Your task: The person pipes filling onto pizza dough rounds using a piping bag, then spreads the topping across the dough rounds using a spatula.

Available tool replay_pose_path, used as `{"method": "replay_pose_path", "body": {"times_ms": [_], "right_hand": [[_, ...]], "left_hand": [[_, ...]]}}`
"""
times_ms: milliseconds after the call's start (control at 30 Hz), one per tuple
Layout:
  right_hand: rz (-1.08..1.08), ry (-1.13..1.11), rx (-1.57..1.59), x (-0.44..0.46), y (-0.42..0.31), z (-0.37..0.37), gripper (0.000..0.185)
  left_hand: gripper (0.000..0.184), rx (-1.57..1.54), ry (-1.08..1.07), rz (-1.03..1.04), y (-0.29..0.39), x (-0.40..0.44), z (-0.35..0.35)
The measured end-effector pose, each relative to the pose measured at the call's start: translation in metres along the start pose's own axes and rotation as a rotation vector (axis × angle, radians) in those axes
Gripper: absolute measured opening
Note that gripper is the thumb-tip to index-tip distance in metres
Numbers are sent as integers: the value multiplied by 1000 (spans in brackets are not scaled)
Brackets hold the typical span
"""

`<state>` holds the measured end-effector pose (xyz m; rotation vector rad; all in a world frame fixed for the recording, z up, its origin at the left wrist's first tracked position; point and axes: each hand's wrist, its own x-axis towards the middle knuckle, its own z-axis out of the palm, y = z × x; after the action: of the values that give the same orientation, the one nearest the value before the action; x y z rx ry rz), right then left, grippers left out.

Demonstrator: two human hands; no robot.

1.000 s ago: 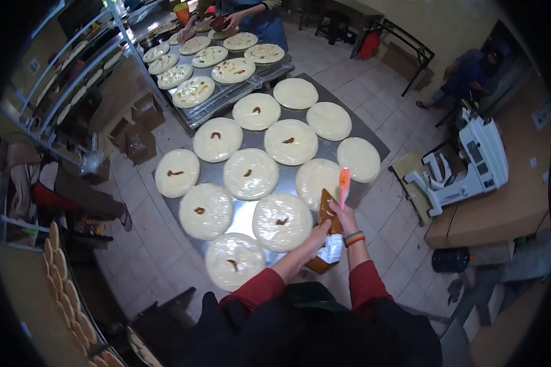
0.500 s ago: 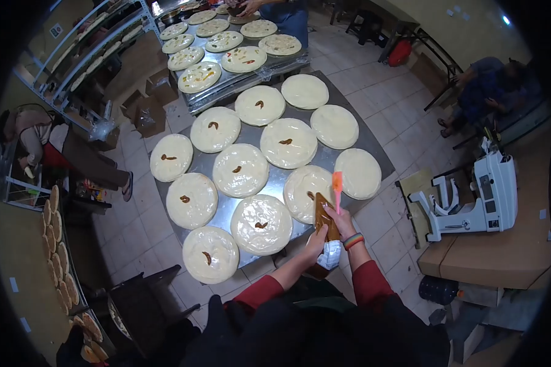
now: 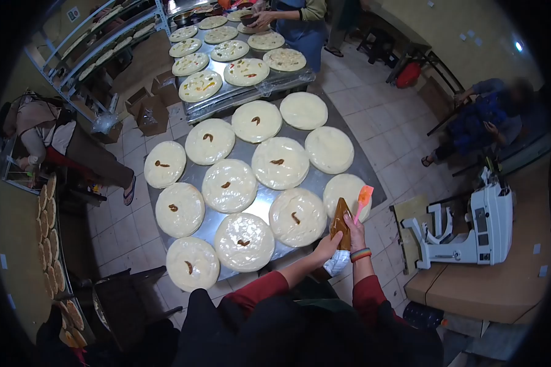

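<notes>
My left hand [image 3: 327, 246] is closed around the lower side of a piping bag [image 3: 340, 221] filled with brown paste. My right hand [image 3: 356, 235] grips the same bag from the right and also holds a pink spatula [image 3: 364, 199] with orange smears, its blade upward. The bag's tip points away from me over the left side of a plain pale dough round [image 3: 343, 185]. Just left lies a glossy round [image 3: 298, 226] with a small brown squiggle. More such rounds, several with a squiggle, lie on the metal table [image 3: 260, 205].
Beyond, a second metal table [image 3: 211, 110] bears topped rounds, with a person [image 3: 297, 30] working there. A white machine [image 3: 471, 232] stands on a brown surface at right. Another person [image 3: 61, 134] bends at left; one sits [image 3: 487, 119] at right. Shelving [image 3: 98, 52] stands far left.
Both hands have carried the piping bag rightward, from the round at front right to the plain round beside it. A full brown squiggle now shows on the round left behind.
</notes>
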<state>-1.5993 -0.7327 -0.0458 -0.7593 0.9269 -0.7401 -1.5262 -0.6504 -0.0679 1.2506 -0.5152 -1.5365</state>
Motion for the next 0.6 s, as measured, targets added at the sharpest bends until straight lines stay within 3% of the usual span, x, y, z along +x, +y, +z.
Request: {"method": "replay_pose_path", "body": {"times_ms": [167,367,500,567,600], "right_hand": [[64,43,-99,46,-30,-43,24],[254,-37,-253,80,-51,-86,17],[210,-174,-228,86,-67,-97,22],[220,-237,-246,78,-84,-95,28],[179,-283,-235,74,-92,-91,29]], "left_hand": [[44,-190,7,-299,19,44,43],[42,-392,70,-344,-8,86,84],[39,-444,152,-225,-11,95,109],[41,-311,344,-30,-9,93,122],[43,-259,308,-6,0,86,123]]}}
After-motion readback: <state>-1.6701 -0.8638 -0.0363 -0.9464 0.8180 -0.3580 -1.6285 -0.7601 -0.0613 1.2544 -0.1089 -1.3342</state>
